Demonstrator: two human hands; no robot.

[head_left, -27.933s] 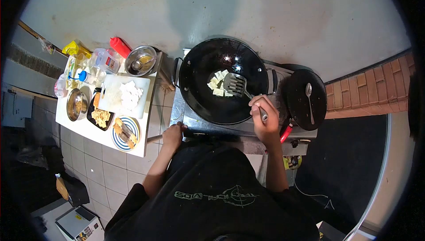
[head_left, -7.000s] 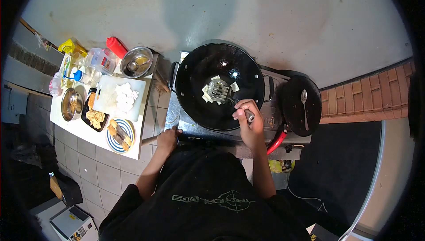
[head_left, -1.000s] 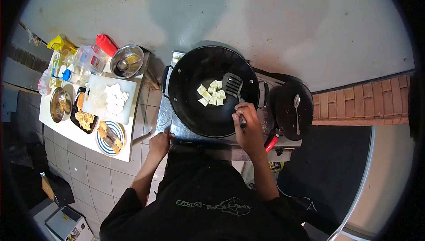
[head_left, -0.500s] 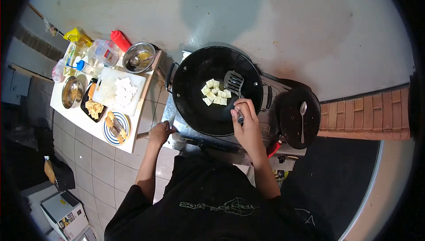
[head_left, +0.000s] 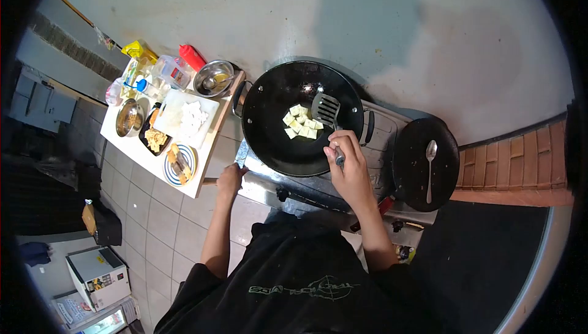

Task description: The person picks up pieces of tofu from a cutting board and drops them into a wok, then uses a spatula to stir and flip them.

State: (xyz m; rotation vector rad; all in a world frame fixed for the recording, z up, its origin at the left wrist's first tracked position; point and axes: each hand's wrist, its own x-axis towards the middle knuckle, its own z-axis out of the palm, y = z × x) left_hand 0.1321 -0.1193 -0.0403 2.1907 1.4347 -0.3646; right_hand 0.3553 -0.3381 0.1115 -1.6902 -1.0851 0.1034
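My right hand is closed round the handle of a slotted spatula. The spatula's head lies inside the black wok, just right of several pale cubes that look like tofu. These cubes sit clustered near the wok's middle. My left hand is closed at the front left corner of the stove, below the wok's left handle. What its fingers hold, if anything, is hidden.
Right of the wok, a spoon lies on a dark round pan. The left table bears a cutting board with white pieces, a striped plate of food, metal bowls and a red bottle. A wall stands behind.
The whole view has shifted, so the left table and right pan appear further right. The spatula stays beside the cubes, which keep nearly the same cluster. Both hands keep their grips.
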